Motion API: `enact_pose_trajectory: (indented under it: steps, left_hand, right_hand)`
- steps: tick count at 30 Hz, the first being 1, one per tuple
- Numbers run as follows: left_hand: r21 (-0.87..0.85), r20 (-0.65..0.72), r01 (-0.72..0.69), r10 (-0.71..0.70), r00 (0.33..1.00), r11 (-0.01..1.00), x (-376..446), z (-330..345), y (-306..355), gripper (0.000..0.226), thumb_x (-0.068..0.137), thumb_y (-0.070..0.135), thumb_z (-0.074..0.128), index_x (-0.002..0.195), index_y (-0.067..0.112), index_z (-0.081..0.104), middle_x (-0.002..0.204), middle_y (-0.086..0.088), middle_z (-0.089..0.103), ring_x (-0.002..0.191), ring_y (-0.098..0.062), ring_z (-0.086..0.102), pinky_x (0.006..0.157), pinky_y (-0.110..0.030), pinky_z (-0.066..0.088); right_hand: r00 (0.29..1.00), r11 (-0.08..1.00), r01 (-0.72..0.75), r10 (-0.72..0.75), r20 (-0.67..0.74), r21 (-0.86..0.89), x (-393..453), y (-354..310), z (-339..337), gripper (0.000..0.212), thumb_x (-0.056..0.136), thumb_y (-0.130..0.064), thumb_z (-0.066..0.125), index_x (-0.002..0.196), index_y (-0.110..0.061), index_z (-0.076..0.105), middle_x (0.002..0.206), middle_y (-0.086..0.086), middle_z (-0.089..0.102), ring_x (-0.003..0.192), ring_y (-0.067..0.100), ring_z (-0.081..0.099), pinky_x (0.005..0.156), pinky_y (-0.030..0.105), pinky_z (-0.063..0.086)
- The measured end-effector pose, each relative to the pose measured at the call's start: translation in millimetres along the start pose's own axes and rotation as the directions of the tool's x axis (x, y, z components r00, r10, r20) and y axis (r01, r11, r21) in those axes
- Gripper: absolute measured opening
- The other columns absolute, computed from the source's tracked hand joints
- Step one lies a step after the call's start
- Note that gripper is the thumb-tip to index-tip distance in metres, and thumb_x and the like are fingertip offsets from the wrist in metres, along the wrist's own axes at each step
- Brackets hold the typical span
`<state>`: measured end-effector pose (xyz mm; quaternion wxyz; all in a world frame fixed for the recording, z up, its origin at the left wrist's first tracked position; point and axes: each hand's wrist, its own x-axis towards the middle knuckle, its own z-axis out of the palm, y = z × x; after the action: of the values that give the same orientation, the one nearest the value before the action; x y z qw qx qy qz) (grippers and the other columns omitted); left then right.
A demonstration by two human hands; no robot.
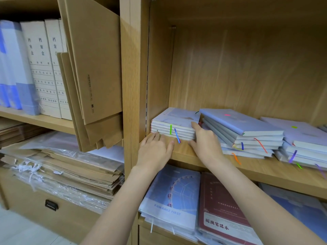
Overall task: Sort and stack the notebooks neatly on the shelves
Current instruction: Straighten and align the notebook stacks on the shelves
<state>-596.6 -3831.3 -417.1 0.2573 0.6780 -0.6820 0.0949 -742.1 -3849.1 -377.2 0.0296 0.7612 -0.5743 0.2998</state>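
Observation:
A small stack of pale notebooks (174, 123) with green and blue ribbon markers lies at the left end of the wooden shelf (256, 169). My left hand (155, 150) lies flat with straight fingers, fingertips against the stack's front lower edge. My right hand (206, 141) presses against the stack's right side, thumb up along its corner. To the right lies a taller, uneven stack of grey-blue notebooks (246, 133), then a third stack (304, 144) at the right edge.
On the shelf below lie a blue ferris-wheel notebook (174, 197) and a red notebook (221, 209). The left bay holds white file boxes (44, 68), leaning brown card folders (93, 68) and piled brown envelopes (67, 174). An upright divider (131, 85) separates the bays.

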Motion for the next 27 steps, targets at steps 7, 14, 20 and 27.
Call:
enact_pose_trajectory:
  steps: [7,14,20,27]
  left_hand:
    - [-0.227,-0.202,-0.067,0.02,0.979,0.971,-10.7,-9.7,16.6,0.027,0.096,0.02,0.042,0.116,0.008,0.056,0.105,-0.009,0.063,0.101,-0.028,0.056,0.081,-0.033,0.039]
    - [-0.589,-0.115,-0.167,0.122,0.986,0.791,-10.2,-0.9,86.7,0.055,0.09,0.023,0.056,0.14,0.01,0.037,0.137,-0.006,0.048,0.126,-0.019,0.044,0.098,-0.021,0.03]
    - [-0.573,0.114,-0.061,0.153,0.982,0.817,14.5,15.4,133.4,0.093,0.077,0.045,0.07,0.148,0.015,0.018,0.148,-0.005,0.035,0.134,-0.023,0.036,0.103,-0.034,0.035]
    - [-0.667,0.055,0.05,-0.018,0.998,0.744,32.0,13.4,124.7,0.056,0.08,0.028,0.072,0.129,0.01,0.051,0.11,-0.01,0.065,0.093,-0.018,0.058,0.066,-0.021,0.035]
  right_hand:
    - [0.979,0.96,0.154,-0.117,-0.168,0.233,-64.0,38.1,-69.1,0.048,0.083,-0.005,0.067,0.128,-0.014,0.055,0.113,0.007,0.067,0.107,0.022,0.063,0.093,0.027,0.042]
    - [0.936,0.994,0.109,-0.094,-0.338,0.026,-55.1,103.6,-115.5,0.041,0.084,-0.003,0.064,0.124,-0.003,0.056,0.117,0.018,0.063,0.111,0.031,0.059,0.087,0.024,0.034]
    - [0.982,0.991,-0.05,0.07,0.173,-0.122,-21.1,147.0,-110.7,0.076,0.083,-0.025,0.068,0.146,-0.015,0.026,0.15,0.019,0.026,0.139,0.033,0.025,0.11,0.036,0.025]
    - [0.947,0.967,-0.083,0.151,0.282,-0.239,2.3,137.9,-122.7,0.084,0.076,-0.034,0.075,0.144,-0.016,0.029,0.131,0.013,0.051,0.123,0.028,0.044,0.088,0.029,0.037]
